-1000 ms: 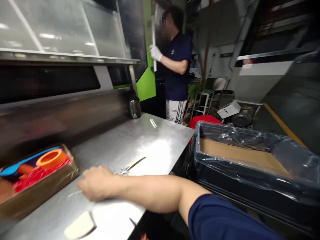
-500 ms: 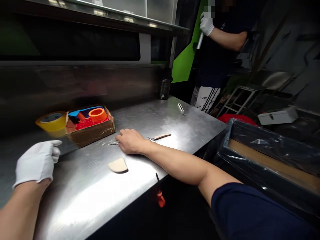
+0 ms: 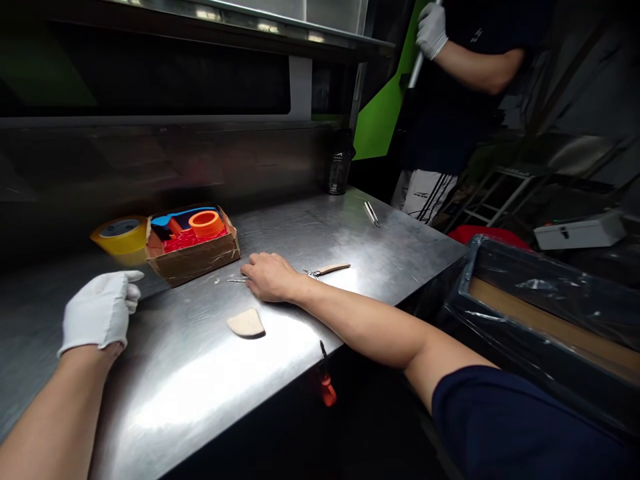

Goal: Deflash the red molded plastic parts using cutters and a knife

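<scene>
My left hand [image 3: 99,311], in a white glove, hovers over the left of the metal table with its index finger stretched out and the others loosely bent. Nothing shows in it. My bare right hand [image 3: 273,277] rests palm down on the tabletop, fingers spread and slightly bent; its underside is hidden. Thin metal pieces [image 3: 237,280] lie at its fingertips. Just behind its wrist is a slim tool with a wooden-looking handle [image 3: 334,269]. A pale, fan-shaped flat piece [image 3: 247,323] lies nearer to me.
A cardboard box [image 3: 200,262] holds orange tape and red and blue items, with yellow tape [image 3: 123,237] beside it. A red-handled screwdriver [image 3: 327,390] is at the front edge. A dark bottle [image 3: 340,170], a silver tool [image 3: 371,214], a plastic-lined bin [image 3: 540,320] and a co-worker [image 3: 450,127] are further right.
The view has shifted, so the table and its items sit a little further right. My right hand stays at the same spot on the table. The co-worker's gloved hand still grips a pale rod.
</scene>
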Tool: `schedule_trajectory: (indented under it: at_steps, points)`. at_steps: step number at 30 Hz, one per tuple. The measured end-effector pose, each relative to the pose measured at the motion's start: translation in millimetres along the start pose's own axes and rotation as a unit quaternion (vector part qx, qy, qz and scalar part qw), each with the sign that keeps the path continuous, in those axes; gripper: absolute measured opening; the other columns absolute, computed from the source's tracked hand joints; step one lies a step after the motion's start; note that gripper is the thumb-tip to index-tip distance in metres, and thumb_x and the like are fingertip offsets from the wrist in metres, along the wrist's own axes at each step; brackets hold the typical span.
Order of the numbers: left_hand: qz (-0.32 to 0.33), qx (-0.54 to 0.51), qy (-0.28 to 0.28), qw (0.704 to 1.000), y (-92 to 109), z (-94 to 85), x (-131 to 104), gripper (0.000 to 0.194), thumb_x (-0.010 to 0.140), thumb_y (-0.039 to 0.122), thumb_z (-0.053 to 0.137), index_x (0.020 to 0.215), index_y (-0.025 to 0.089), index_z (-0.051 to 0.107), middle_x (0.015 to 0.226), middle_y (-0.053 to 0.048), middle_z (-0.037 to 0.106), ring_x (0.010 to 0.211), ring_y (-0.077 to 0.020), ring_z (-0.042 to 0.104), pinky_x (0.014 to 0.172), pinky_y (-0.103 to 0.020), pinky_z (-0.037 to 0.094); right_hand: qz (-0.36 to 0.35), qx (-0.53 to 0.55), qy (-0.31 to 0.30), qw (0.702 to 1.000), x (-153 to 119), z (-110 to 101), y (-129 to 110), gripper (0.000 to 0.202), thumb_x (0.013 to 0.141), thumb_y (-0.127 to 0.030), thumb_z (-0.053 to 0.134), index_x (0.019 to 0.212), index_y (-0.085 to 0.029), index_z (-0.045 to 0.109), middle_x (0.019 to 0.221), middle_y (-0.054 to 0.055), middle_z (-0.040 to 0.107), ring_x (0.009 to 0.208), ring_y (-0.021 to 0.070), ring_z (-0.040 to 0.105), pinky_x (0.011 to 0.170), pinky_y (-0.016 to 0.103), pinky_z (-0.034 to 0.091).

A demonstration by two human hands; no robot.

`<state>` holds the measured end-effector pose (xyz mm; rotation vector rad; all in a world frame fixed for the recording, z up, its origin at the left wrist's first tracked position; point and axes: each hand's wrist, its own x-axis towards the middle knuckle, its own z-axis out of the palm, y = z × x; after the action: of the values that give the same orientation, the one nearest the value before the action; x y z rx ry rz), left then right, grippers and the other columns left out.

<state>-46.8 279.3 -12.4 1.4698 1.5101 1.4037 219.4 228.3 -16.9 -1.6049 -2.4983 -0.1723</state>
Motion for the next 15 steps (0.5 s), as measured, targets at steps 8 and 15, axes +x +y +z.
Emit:
schedule_trajectory:
  at_steps: [8,15]
  points:
    - [-0.013,-0.003,0.0,1.0,-2.1,-2.7,2.7,0.015,0.084,0.02,0.054,0.093,0.015,0.064,0.063,0.004,0.049,0.051,-0.0086,0.041,0.047,-0.022,0.031,0.001,0.005,-0.003,1.0,-0.1,-1.7,0.2,0.026,0.093,-0.034,0.053,0.109,-0.014,0.057,0.108,0.007,0.058,0.098,0.0212,0.057,0.084,0.041,0.048]
    - [-0.022,0.04,-0.005,0.999,-4.7,-6.0,5.6,0.026,0.074,0.026,0.051,0.095,0.017,0.063,0.065,0.004,0.05,0.053,-0.0076,0.041,0.048,-0.021,0.032,0.011,0.016,-0.004,1.0,2.8,-1.0,-0.5,0.025,0.093,-0.034,0.054,0.108,-0.014,0.058,0.108,0.007,0.058,0.097,0.0211,0.057,0.083,0.041,0.049]
